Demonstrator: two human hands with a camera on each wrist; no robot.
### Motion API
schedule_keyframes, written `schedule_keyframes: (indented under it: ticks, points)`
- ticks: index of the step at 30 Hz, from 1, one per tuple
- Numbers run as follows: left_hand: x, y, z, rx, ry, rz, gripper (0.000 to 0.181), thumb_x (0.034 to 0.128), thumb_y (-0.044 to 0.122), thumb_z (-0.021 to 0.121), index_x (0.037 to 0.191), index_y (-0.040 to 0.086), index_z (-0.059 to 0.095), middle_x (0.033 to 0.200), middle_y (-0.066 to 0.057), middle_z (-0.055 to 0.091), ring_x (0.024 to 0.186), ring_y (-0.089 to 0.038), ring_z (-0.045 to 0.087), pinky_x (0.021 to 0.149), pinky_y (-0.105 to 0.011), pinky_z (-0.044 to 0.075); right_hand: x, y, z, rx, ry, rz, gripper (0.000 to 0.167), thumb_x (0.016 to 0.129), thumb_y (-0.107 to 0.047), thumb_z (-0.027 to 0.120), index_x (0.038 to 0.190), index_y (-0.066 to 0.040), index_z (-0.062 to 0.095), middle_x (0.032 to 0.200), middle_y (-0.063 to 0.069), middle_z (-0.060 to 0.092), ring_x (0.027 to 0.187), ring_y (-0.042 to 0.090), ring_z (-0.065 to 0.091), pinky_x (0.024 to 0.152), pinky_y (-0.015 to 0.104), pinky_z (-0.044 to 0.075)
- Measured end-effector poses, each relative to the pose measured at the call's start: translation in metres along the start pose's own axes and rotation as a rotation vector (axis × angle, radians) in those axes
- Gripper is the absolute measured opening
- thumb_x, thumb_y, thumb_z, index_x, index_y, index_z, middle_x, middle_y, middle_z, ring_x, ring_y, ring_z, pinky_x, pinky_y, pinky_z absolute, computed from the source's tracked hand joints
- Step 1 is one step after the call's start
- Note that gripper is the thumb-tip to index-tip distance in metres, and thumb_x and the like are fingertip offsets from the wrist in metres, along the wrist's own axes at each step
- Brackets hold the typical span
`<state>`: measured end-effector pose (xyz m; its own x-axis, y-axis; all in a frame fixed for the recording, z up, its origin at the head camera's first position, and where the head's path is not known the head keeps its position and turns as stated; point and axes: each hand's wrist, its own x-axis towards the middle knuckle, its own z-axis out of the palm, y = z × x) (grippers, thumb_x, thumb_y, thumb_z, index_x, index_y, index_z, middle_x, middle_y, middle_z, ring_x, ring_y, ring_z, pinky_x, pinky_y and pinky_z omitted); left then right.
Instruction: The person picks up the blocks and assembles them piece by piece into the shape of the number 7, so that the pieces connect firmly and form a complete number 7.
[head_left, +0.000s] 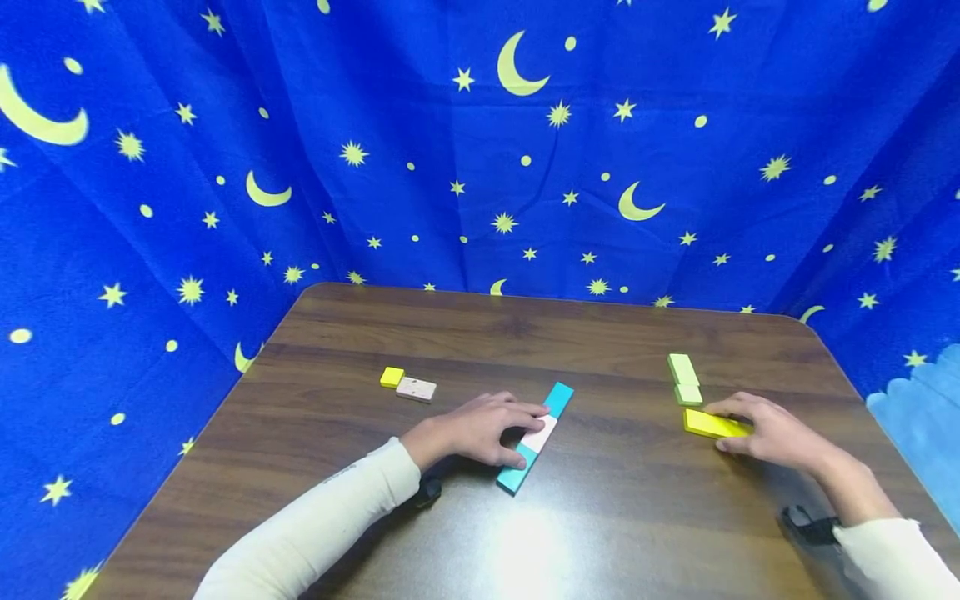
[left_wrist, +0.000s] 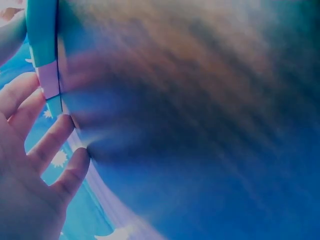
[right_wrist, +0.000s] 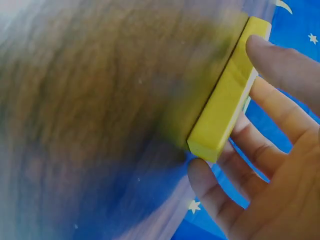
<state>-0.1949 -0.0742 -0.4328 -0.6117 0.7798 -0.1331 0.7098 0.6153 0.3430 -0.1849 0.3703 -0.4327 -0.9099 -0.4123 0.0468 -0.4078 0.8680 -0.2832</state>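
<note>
Palm down, the left hand (head_left: 487, 427), grip wide, touches a block row (head_left: 541, 436); the right hand (head_left: 776, 433) pinches a yellow block (head_left: 707, 423).

- From my end, this looks like a curtained-off indoor corner; whether in a home, lab or office, I cannot tell.
- I see blue fabric (head_left: 420, 204) with yellow moons and stars hanging behind the tabletop (head_left: 637, 508) and along both sides.
- The tabletop is brown wood-grain with rounded far corners and bright glare (head_left: 528, 542).
- At my head view's right edge: a pale blue, scalloped patch (head_left: 926, 437).
</note>
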Motion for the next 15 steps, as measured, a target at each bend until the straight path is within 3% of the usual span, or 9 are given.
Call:
schedule_keyframes:
  ticks: [7, 15]
  points:
    - [-0.0005, 0.0005, 0.0025, -0.005, 0.007, 0.005, 0.060, 0.0889, 0.045, 0.071, 0.144, 0.028, 0.053, 0.161, 0.018, 0.032, 0.136, -0.018, 0.047, 0.113, -0.042, 0.039, -0.0009, 0.0004, 0.0060, -0.023, 0.045, -0.016, 0.042, 0.071, -0.021, 0.087, 0.109, -0.008, 0.074, 0.098, 0.007, 0.070, 0.088, 0.021, 0.063, 0.075, 0.038, 0.051]
    - [-0.0008, -0.0005, 0.0021, -0.013, 0.013, -0.002, 0.060, 0.0890, 0.044, 0.071, 0.144, 0.028, 0.052, 0.161, 0.019, 0.032, 0.137, -0.017, 0.046, 0.114, -0.042, 0.039, 0.0014, 0.0012, 0.0070, -0.039, 0.088, -0.057, 0.036, 0.069, -0.014, 0.086, 0.103, -0.010, 0.075, 0.093, 0.000, 0.069, 0.083, 0.014, 0.061, 0.071, 0.033, 0.050]
